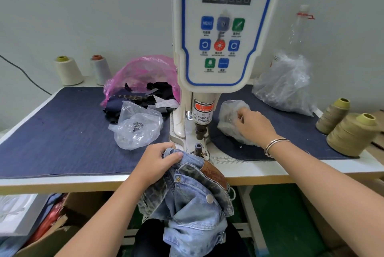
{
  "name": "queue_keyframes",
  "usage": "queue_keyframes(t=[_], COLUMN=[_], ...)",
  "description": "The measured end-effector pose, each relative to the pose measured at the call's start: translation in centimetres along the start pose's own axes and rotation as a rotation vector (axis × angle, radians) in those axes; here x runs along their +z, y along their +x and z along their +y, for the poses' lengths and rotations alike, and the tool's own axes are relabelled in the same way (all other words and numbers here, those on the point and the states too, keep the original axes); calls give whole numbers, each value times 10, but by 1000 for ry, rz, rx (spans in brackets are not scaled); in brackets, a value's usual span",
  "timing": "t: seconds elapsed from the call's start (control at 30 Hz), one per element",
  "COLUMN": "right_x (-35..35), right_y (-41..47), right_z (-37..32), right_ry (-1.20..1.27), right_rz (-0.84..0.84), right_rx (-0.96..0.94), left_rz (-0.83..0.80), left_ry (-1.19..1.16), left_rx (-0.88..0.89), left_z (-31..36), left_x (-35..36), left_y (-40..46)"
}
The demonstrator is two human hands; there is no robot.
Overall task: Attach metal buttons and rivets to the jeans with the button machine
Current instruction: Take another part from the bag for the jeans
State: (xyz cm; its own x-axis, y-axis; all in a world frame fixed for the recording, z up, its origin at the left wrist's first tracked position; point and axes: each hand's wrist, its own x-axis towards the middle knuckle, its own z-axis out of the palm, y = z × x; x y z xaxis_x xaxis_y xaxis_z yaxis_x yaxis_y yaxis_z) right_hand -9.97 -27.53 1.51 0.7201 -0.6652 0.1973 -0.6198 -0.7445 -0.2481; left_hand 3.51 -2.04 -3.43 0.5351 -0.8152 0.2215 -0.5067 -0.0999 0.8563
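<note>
The right hand [252,125] has its fingers curled into the small clear bag [232,119] just right of the machine [218,49], apparently pinching at a piece inside, though the plastic hides what, if anything, is caught. The left hand [160,163] grips the jeans [193,194] by the waistband, bunched at the table edge just before the lower die [198,146]. Best to draw out a single piece, seat it squarely on the die, then spread the denim flat over it, fingers clear of the punch [200,130].
</note>
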Motion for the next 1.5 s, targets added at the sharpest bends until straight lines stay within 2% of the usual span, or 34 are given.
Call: queue_keyframes(t=[0.17, 0.33, 0.4, 0.53, 0.63, 0.77, 1.27, 1.5], right_x=[-6, -12, -12, -1, 11, 17, 14, 11], right_y=[-13, -25, -32, -59, -77, -85, -94, -93], right_z=[13, 18, 13, -27, -53, -74, -89, -90], right_ry=[-4, -142, 69, 854, 1125, 1378, 1355, 1490], right_rz=[132, 299, 270, 19, -213, -317, -339, -378], right_rx=[-114, -213, -162, 5, 80, 173, 162, 223], left_rz=[4, 14, 15, 20, 16, 16, 19, 16], left_ry=[10, 11, 11, 12, 2, 0, -16, -34], left_rx=[-3, -1, -1, -5, -8, -19, -17, -20], left_z=[1, 0, 0, -1, -1, -1, -2, -2], left_x=[0, 0, 0, 0, 1, 0, 1, 0], left_y=[0, 0, 0, 1, 1, 0, 1, 1])
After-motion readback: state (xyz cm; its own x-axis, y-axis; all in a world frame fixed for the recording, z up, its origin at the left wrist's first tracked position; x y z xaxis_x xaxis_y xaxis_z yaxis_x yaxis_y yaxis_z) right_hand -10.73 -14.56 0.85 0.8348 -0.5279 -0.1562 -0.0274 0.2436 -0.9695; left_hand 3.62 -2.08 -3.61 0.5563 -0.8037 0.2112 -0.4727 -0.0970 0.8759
